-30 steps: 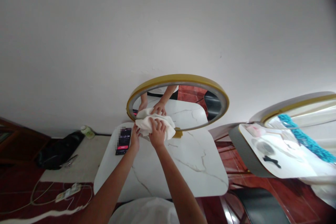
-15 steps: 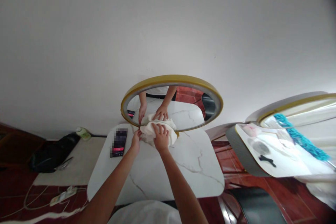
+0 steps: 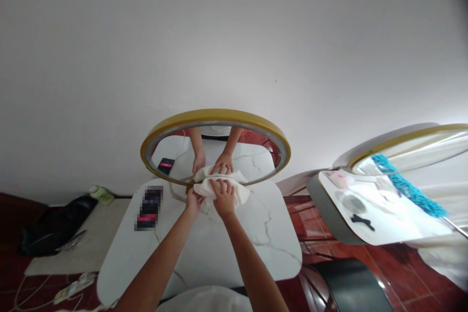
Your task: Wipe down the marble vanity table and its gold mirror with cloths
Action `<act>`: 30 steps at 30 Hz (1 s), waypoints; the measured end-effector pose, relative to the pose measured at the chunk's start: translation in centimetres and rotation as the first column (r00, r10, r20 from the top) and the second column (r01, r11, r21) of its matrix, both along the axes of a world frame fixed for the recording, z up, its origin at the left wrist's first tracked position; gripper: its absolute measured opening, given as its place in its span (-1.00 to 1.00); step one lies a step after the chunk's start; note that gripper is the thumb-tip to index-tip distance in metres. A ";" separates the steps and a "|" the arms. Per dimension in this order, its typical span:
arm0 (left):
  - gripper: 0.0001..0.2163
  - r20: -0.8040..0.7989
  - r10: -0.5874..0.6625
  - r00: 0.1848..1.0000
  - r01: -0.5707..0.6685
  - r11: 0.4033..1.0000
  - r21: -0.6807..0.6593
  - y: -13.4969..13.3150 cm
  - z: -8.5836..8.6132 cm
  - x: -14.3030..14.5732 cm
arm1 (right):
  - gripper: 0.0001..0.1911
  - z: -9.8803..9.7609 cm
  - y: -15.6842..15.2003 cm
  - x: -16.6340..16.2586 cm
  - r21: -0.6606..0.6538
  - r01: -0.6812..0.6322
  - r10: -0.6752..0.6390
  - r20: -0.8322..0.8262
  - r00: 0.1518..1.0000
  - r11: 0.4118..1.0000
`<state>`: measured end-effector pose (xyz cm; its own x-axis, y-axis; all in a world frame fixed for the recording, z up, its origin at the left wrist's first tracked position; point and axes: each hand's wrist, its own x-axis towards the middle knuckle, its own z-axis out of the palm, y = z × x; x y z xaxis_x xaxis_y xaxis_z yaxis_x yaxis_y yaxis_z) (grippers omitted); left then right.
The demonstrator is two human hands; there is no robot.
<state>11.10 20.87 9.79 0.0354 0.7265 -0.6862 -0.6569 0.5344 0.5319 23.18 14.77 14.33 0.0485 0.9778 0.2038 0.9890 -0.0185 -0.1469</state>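
We see the white cloth (image 3: 241, 195) directly ahead of our two hands, bunched between them and the lower rim of the round mirror (image 3: 215, 148). Its long axis runs left to right, roughly along that rim and across the line of our forearms. Our right hand (image 3: 224, 195) is the nearer: it lies on top of the cloth, loosely open, fingers spread and a little bent, with some of the fabric showing beyond it on its right. Our left hand (image 3: 193, 202) sits at the cloth's left end, fingers partly curled; the fingertips are small and partly hidden, so we cannot tell whether they pinch the edge or merely touch it. (The mirror gives us both hands again, just beyond the real ones.) Beneath our hands is the marbled table (image 3: 272, 236), and well to the left of our left hand lies a phone (image 3: 149, 207), apart from the cloth.
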 end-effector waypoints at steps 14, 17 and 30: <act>-0.80 0.008 0.048 0.999 -0.047 0.999 -0.021 -0.4 -0.7 0.8 | -0.16 2.9 -1.0 2.1 0.015 -0.008 0.008 0.006 1.000 1.000; -0.81 0.018 0.043 0.999 -0.042 0.999 -0.034 -0.4 -0.9 1.3 | -0.17 3.8 -1.1 2.5 0.070 0.005 -0.005 0.005 1.000 0.998; -0.76 0.029 0.076 0.997 -0.074 0.995 -0.062 -0.5 -0.7 3.3 | -0.25 -3.1 -0.6 2.3 -0.099 -0.038 0.036 -0.028 0.999 0.994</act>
